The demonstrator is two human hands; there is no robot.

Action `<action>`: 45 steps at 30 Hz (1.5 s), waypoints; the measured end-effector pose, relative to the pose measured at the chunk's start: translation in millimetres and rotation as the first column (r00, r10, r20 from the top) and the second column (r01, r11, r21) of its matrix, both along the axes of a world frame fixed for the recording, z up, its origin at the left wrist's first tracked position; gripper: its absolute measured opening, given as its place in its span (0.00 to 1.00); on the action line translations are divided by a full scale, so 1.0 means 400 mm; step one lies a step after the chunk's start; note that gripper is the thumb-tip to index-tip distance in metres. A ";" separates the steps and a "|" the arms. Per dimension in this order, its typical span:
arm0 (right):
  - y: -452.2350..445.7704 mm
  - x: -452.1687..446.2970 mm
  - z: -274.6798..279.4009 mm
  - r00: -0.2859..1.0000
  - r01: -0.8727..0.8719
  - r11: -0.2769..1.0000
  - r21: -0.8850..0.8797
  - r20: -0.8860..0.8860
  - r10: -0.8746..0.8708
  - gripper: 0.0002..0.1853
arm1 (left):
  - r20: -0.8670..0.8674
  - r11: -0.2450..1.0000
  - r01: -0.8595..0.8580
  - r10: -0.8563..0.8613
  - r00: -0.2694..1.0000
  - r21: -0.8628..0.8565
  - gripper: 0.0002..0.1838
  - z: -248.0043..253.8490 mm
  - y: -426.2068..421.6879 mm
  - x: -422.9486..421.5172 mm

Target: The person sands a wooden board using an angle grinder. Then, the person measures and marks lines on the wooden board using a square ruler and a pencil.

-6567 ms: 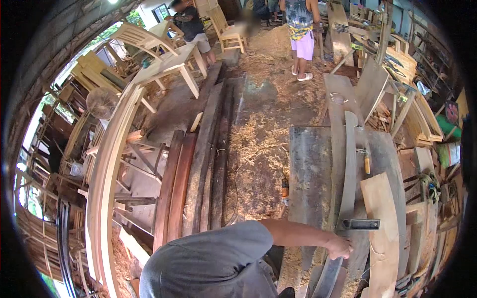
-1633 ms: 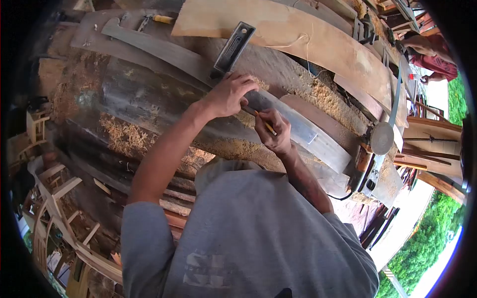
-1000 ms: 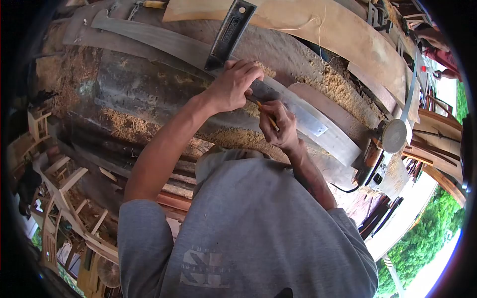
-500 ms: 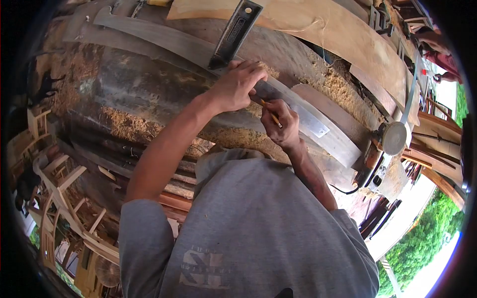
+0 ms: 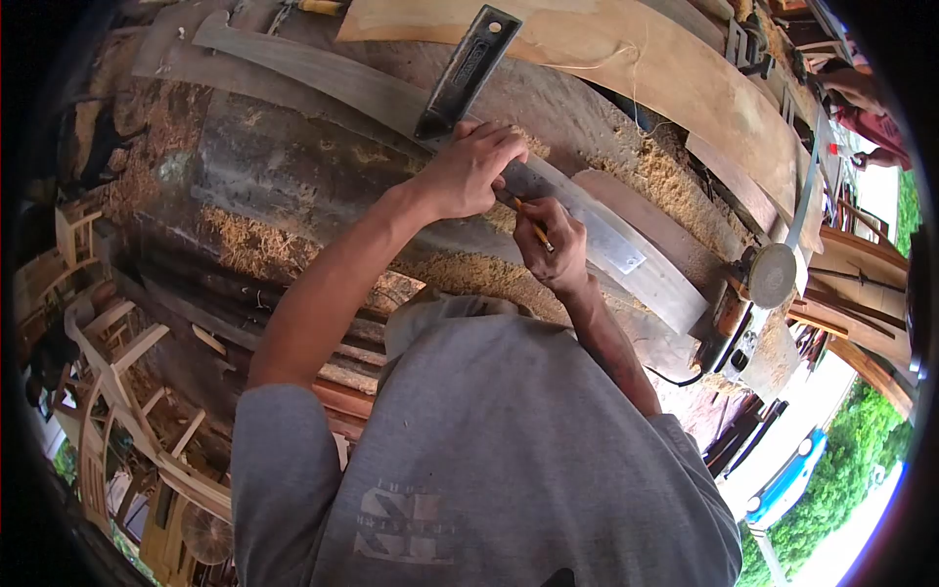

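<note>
The square (image 5: 469, 73) lies in the upper middle of the frame, its blade (image 5: 611, 245) running along a curved grey board (image 5: 673, 300) and its black stock reaching toward the top edge. It is likely fairly light for its size, rigid and hard to damage, though the smooth blade could slide on dusty wood, so firm pressure close to the corner looks like the sound hold. The left hand (image 5: 474, 168) is there, its bent fingers laid over the blade and the thumb on the near side; whether the hidden fingertips also clasp the board's edge cannot be told. The right hand (image 5: 553, 240) pinches a pencil (image 5: 541, 235) between thumb and fingers, the tip down by the near edge of the blade, just beside the left thumb. The pencil would be light and stiff, its point the fragile part, best held low as it is here. In looks, the stock is dark, with a recessed face and a round hole near its upper end; the blade is dull grey by the hand and brighter at its far end. The pencil is yellow and slim. Sawdust (image 5: 650, 186) is heaped beyond the board, and a power tool with a round disc (image 5: 773, 276) sits right of its end.
</note>
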State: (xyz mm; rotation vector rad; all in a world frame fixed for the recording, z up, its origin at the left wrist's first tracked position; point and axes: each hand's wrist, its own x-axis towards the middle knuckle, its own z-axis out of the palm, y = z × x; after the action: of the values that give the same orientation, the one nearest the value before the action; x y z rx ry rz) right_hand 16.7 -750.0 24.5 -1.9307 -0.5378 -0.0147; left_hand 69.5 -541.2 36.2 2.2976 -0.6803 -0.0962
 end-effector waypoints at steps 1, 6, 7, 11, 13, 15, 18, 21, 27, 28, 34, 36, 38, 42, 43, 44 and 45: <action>0.002 0.000 -0.001 1.000 -0.003 1.000 0.011 0.013 0.003 0.08 | -0.001 1.000 -0.002 0.002 1.000 0.001 0.25 -0.001 0.001 -0.002; -0.002 -0.003 0.008 0.999 -0.006 0.999 -0.040 -0.032 0.005 0.07 | -0.019 0.999 0.002 -0.003 1.000 -0.047 0.25 -0.005 0.000 -0.001; -0.006 -0.001 0.011 0.997 -0.044 0.997 -0.062 -0.060 0.040 0.07 | -0.019 0.999 0.000 -0.001 1.000 -0.049 0.25 -0.008 -0.001 -0.003; 0.000 0.001 0.006 1.000 -0.001 1.000 -0.027 -0.025 0.000 0.06 | 0.022 0.999 -0.002 0.003 1.000 -0.036 0.25 -0.006 -0.001 0.001; 0.002 -0.001 0.007 0.999 -0.006 1.000 -0.030 -0.036 0.005 0.06 | 0.019 0.999 -0.004 0.005 1.000 -0.037 0.25 -0.005 0.000 -0.001; -0.002 -0.002 0.003 0.999 -0.011 0.999 -0.042 -0.053 0.009 0.06 | -0.026 1.000 -0.008 0.007 1.000 -0.026 0.25 -0.006 -0.002 -0.002; 0.002 -0.004 0.003 0.998 0.010 0.999 -0.039 -0.055 -0.012 0.05 | -0.024 0.999 0.000 0.000 1.000 -0.032 0.24 -0.006 -0.001 0.000; -0.001 0.000 0.009 0.997 0.007 1.000 -0.030 -0.073 -0.009 0.04 | -0.003 0.999 -0.016 0.016 1.000 -0.031 0.24 -0.007 -0.003 -0.004; -0.005 -0.011 0.027 0.954 0.080 0.996 0.034 -0.293 -0.066 0.04 | 0.037 1.000 0.001 0.000 0.999 -0.027 0.24 -0.004 0.000 -0.003; -0.018 -0.014 0.031 0.885 0.076 0.996 0.055 -0.463 -0.042 0.05 | 0.048 1.000 0.011 -0.011 0.999 -0.015 0.24 -0.003 0.005 -0.008; -0.157 -0.128 0.117 0.925 0.373 0.833 0.409 -0.233 -0.301 0.12 | -0.023 0.997 0.073 -0.072 0.997 0.034 0.24 0.072 -0.006 -0.015; -0.218 -0.193 0.152 0.910 0.414 0.858 0.303 -0.110 -0.400 0.13 | -0.208 0.991 -0.004 -0.025 0.978 -0.135 0.23 0.122 -0.004 -0.043; -0.241 -0.258 0.176 0.860 0.510 0.832 0.218 -0.100 -0.501 0.13 | -0.302 0.982 -0.025 -0.034 0.953 -0.189 0.22 0.196 0.003 -0.073; -0.232 -0.300 0.205 0.797 0.586 0.791 0.176 0.049 -0.602 0.18 | -0.396 0.955 -0.008 -0.115 0.911 -0.297 0.24 0.356 0.037 -0.130; -0.216 -0.301 0.206 0.796 0.573 0.797 0.189 0.104 -0.597 0.21 | -0.379 0.955 0.004 -0.122 0.917 -0.297 0.24 0.389 0.036 -0.146; -0.200 -0.311 0.197 0.828 0.544 0.797 0.261 -0.015 -0.560 0.27 | -0.469 0.913 -0.108 -0.098 0.878 -0.392 0.25 0.418 0.036 -0.167; -0.182 -0.293 0.221 0.838 0.487 0.850 0.201 0.167 -0.519 0.33 | -0.559 0.854 -0.228 -0.087 0.824 -0.468 0.26 0.443 0.036 -0.189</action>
State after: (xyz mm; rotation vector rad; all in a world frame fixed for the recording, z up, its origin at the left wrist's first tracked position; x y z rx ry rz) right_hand -100.4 -822.9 113.0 -1.8798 -0.1423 -0.5971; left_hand -6.2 -526.6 213.3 1.6355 -0.2525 -0.4810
